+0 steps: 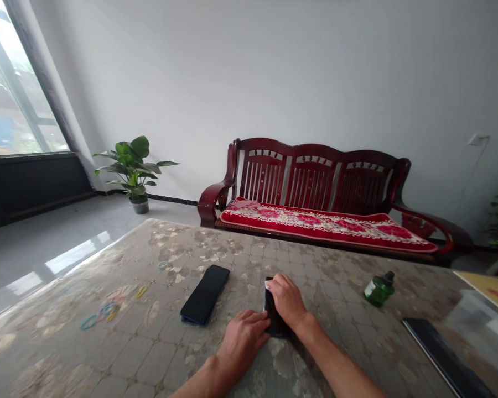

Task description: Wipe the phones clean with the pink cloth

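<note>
Nearest the lens, two bare forearms (332, 354) extend over a grey-brown, flower-patterned tabletop (149, 365). Flat, black, rectangular phone (276, 326) lies on it near centre, partly covered by both hands. Left hand (244, 337): fingers together, slightly bent, tips touching the phone's left edge toward its near end. Right hand (285, 298): fingers bunched and curled over the far end; small white patch at fingertips, unidentified. Finger-thumb gap and grip: cannot tell, either hand. Left: second black phone (206, 294), then thin coloured loops (88, 322). Right: green, black-capped bottle (379, 289).
</note>
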The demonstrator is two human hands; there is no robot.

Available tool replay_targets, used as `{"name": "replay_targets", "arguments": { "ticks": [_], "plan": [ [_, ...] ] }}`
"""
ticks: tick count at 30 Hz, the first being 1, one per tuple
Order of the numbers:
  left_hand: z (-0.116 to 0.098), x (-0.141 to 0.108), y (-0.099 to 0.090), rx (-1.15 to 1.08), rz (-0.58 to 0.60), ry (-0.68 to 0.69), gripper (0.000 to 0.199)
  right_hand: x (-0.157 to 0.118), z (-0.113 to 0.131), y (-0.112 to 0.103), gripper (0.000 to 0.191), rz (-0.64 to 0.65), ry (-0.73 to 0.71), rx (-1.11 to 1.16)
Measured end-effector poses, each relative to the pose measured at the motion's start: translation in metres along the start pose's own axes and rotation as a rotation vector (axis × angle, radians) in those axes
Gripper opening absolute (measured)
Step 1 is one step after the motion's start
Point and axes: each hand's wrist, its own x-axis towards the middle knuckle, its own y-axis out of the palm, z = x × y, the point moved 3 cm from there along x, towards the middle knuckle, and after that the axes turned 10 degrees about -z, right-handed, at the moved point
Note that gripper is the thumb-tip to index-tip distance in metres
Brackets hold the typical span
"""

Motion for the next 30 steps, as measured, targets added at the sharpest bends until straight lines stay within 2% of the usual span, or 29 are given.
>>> {"name": "replay_targets", "arguments": {
  "ticks": [2, 6, 9, 14, 17, 19, 25, 30],
  "plan": [
    [0.000, 0.000, 0.000, 0.005, -0.005, -0.003, 0.023, 0.000, 0.005, -0.003, 0.024, 0.032, 0.000, -0.014],
    [-0.003, 0.000, -0.001, 0.003, -0.010, -0.007, 0.018, -0.027, 0.018, -0.014, 0.022, 0.068, -0.046, 0.042],
    [-0.005, 0.001, -0.002, 0.006, -0.016, -0.005, 0.015, -0.038, 0.015, -0.019, 0.021, 0.077, -0.038, 0.081],
    [-0.004, 0.001, -0.002, 0.028, -0.023, 0.016, 0.022, -0.011, -0.019, -0.010, 0.024, 0.078, 0.107, -0.002],
    [-0.003, -0.001, -0.001, 0.041, -0.026, 0.023, 0.024, -0.002, -0.029, -0.007, 0.025, 0.076, 0.129, -0.009],
    [-0.002, -0.002, 0.000, 0.050, -0.029, 0.023, 0.024, -0.010, -0.026, -0.008, 0.025, 0.062, 0.120, 0.006],
    [-0.003, -0.001, 0.000, 0.054, -0.011, 0.015, 0.022, -0.062, -0.003, -0.023, 0.023, -0.056, 0.017, 0.129],
    [-0.009, 0.004, -0.010, 0.071, 0.093, -0.012, 0.025, -0.072, -0.002, -0.029, 0.025, -0.122, 0.004, 0.218]
  ]
}}
